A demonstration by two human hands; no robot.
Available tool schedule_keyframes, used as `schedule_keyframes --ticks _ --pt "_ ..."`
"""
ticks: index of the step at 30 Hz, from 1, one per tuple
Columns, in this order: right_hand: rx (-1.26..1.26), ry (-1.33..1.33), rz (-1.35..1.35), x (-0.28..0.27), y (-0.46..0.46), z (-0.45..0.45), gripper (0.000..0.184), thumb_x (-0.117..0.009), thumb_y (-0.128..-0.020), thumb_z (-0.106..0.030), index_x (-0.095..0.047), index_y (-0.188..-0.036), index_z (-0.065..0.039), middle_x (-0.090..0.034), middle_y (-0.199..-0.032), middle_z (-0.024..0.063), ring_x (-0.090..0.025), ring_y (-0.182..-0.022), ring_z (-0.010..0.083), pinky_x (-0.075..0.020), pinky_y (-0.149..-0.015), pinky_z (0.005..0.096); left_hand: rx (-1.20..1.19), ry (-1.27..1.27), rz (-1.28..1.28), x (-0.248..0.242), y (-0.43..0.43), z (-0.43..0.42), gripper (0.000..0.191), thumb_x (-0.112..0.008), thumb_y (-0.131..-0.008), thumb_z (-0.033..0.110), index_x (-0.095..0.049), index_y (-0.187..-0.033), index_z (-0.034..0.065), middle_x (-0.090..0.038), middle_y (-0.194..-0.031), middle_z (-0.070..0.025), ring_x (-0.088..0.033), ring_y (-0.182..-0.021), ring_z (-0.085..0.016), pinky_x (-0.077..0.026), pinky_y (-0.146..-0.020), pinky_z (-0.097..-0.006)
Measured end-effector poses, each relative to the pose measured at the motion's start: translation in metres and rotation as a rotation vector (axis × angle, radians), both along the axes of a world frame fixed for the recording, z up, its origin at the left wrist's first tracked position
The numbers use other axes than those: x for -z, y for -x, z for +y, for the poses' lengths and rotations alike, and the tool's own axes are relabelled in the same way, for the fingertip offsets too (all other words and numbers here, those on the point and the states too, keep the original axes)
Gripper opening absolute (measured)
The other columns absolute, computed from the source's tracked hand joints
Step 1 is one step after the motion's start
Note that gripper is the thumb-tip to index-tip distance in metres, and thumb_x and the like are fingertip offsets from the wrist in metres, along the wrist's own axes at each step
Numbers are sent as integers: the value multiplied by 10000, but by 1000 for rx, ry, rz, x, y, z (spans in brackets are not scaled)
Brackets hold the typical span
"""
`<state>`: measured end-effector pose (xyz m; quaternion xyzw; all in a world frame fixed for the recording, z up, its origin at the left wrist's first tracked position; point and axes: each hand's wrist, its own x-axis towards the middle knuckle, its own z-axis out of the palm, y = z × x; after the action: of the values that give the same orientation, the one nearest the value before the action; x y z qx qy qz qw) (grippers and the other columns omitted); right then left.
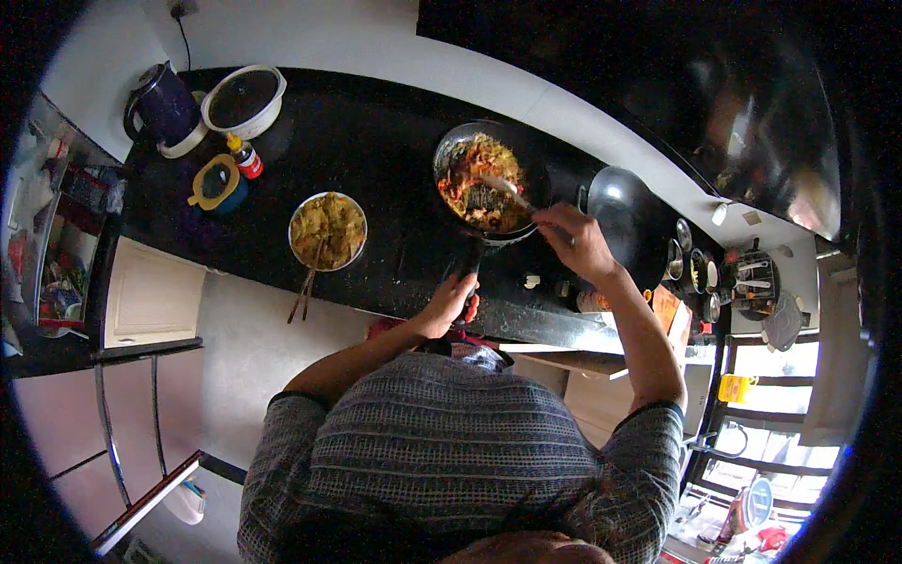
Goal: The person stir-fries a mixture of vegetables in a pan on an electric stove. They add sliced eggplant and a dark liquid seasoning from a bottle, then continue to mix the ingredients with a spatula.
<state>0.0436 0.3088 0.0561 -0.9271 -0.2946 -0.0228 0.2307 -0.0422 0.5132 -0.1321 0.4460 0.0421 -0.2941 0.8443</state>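
Note:
My left hand [445,307] grips the black handle [471,271] of a frying pan [442,151] on the stove. Chopped food with red pieces [497,156] covers much of the pan's bottom. In my right hand [579,238] is a spatula [506,189], its pale head down in the food and its handle mostly hidden by my fingers. To the left of the pan, a white-rimmed bowl [364,224] holds yellowish cooked food [330,224]. A pair of wooden chopsticks [304,296] leans in that bowl, the ends sticking out over the counter's front edge.
Right of the pan sits a dark wok [624,211]. At the counter's left end are an electric kettle [163,106], a white basin [271,116], a yellow-capped sauce bottle [246,158] and a yellow-rimmed container [204,185]. Utensils hang in a rack [754,278] at right.

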Motion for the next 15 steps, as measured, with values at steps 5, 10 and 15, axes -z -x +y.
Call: schedule_keyframes --ticks 5,10,15 --pt "144 -155 -145 16 -47 9 198 -652 -835 -42 -660 -1032 -57 -640 -965 129 -634 -898 303 -515 -768 341 -9 -6 -25 4 -3 1 401 -465 -970 436 -489 -973 36 -550 -651 -72 -509 -476 -165 -417 -471 -313" --pt "28 -79 -172 42 -50 10 189 -657 -830 -45 -656 -1019 -55 -642 -1034 142 -620 -968 317 -509 -826 355 1 38 12 0 -1 -1 373 -488 -971 398 -463 -1001 27 -548 -657 -74 -518 -489 -160 -418 -461 -308" --pt "-146 -65 -28 -12 6 25 177 -650 -818 -24 -645 -994 -18 -643 -1062 141 -617 -1003 315 -509 -857 362 -28 40 27 2 2 1 351 -491 -972 384 -468 -994 35 -552 -658 -73 -515 -484 -156 -415 -459 -305"
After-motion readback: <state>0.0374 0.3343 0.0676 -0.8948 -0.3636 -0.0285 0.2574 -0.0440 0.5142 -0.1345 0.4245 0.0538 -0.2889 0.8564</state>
